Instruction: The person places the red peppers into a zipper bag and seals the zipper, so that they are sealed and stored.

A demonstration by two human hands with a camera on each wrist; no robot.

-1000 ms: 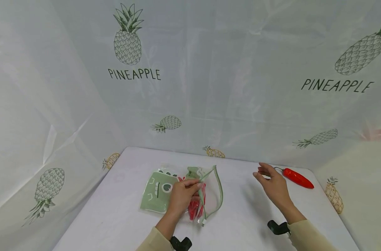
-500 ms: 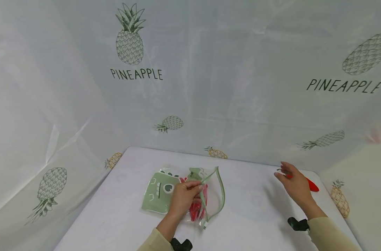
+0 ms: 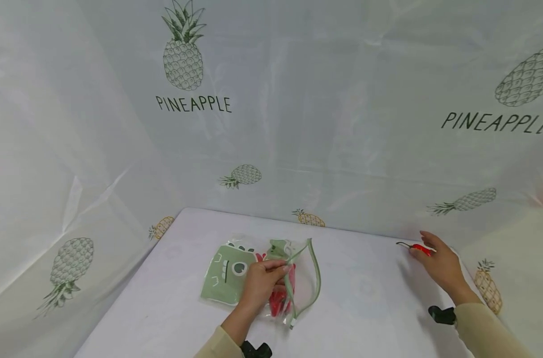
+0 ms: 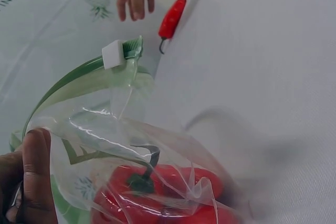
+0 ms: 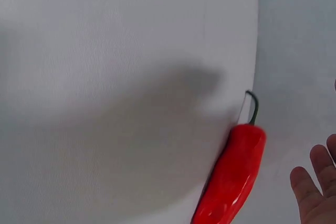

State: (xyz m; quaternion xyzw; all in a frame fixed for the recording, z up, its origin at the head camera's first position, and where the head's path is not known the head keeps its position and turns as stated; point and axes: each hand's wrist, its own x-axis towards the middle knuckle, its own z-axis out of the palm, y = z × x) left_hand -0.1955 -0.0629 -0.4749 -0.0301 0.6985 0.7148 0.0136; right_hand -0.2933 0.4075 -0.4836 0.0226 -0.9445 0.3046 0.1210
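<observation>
My left hand (image 3: 256, 286) pinches the rim of a clear slider zip bag (image 3: 315, 271) with a green monster face printed on it. The bag's mouth gapes to the right along its green zipper strip, and a white slider (image 4: 113, 54) sits at one end. Inside the bag are red peppers (image 4: 191, 182), seen through the plastic in the left wrist view. At the table's far right corner lies a red chili pepper (image 5: 231, 177) with a thin dark stem. My right hand (image 3: 446, 266) hovers over it with fingers extended, apart from it in both wrist views, and partly hides it in the head view.
A white table (image 3: 352, 293) lies under everything. Its far edge meets a pale curtain (image 3: 298, 149) printed with pineapples, which also hangs at both sides. The chili pepper lies along the table's edge.
My right hand has moved rightward until it is over the chili pepper, covering much of it in the head view. The left hand and the bag have stayed almost still.
</observation>
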